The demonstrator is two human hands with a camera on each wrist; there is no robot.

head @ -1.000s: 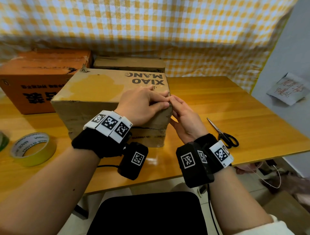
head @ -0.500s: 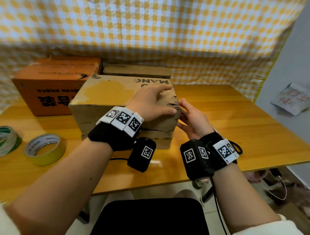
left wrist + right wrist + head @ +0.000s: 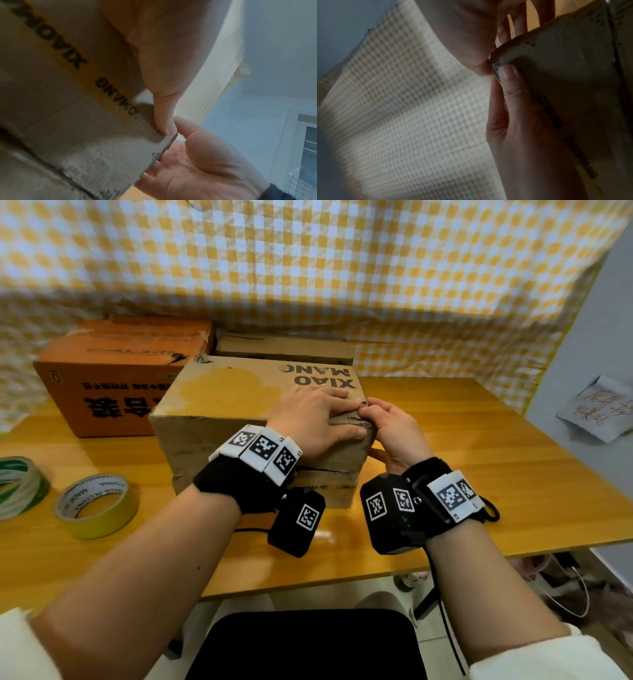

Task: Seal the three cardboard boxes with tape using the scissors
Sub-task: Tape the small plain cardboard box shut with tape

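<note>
1. Cardboard: brown box [image 3: 239, 402] marked XIAO MANG stood mid-table [image 3: 479, 474], ahead of the orange box [image 3: 113, 378] and third box [image 3: 284, 349].
2. Lay flat, fingers straight, on its near right top corner: left hand [image 3: 308, 422].
3. Pinched that corner's edge with curled fingers: right hand [image 3: 390, 429].
4. Sat left: yellow tape roll [image 3: 97, 505].

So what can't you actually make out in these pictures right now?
- Scissors: in the head view only a dark handle loop shows past the right wrist band.
- Green-and-white tape roll: cut off by the left edge.
- Back box: mostly hidden behind the front box.
- Right hand fingertips: covered by the box corner.
</note>
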